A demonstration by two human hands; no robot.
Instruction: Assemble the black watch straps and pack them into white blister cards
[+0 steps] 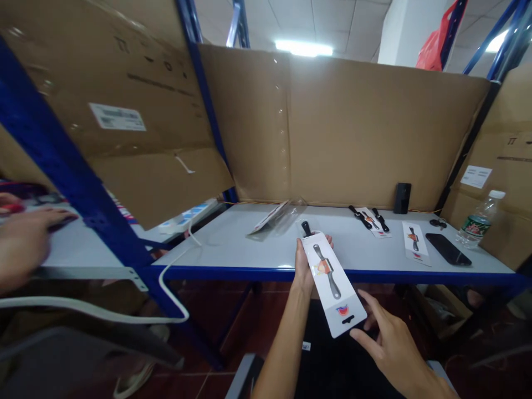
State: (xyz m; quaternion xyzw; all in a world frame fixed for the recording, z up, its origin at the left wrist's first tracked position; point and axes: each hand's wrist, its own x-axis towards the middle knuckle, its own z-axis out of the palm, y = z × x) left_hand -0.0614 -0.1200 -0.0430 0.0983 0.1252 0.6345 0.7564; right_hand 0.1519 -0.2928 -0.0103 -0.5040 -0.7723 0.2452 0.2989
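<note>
My left hand point(304, 269) is wrapped around the upper end of a white printed packaging card point(349, 299), which tilts down toward me. On the card is a picture of a dark tool with a handle at each end. A black handle point(306, 228) sticks out past the card's top edge; the rest of that tool is hidden behind the card. My right hand point(393, 335) is beside the card's lower right corner, thumb and fingers apart. Whether its fingertips touch the card I cannot tell.
On the grey table point(216, 238) lie clear plastic bags point(274, 219), black-handled tools on a card point(376, 221), another printed card point(415, 243) and a phone point(448, 249). A water bottle point(477, 221) stands at right. Cardboard walls surround the table. Another person's hand point(25, 244) is at far left.
</note>
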